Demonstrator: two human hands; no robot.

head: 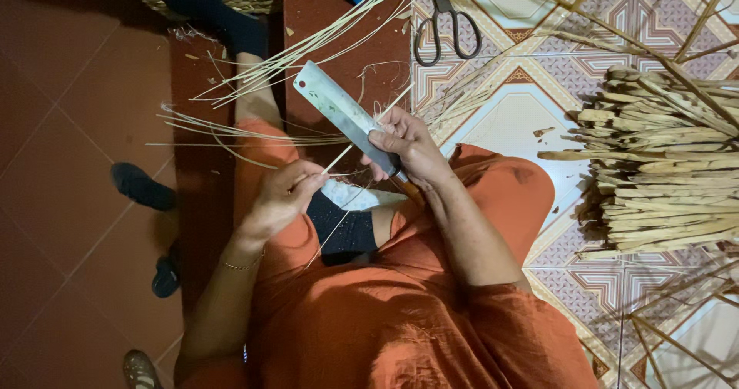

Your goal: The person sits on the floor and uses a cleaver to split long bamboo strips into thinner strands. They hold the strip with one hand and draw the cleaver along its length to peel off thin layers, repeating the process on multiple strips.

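Orange-clad lap nearest, left hand (283, 195) pinching thin pale bamboo strip (339, 160) taut over knee, right hand (406, 150) fisted round broad steel cleaver (346, 117), blade angled against strip for shaving; black scissors (446, 21) on patterned tiles.

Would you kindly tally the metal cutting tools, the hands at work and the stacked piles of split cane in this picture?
Broad-bladed knife, held by the right hand: 1
Scissors, lying on the patterned tiled floor: 1
Hands, right hand and left hand, the left pinching a thin cane strip: 2
Stacked pile of split cane: 1
Total: 5
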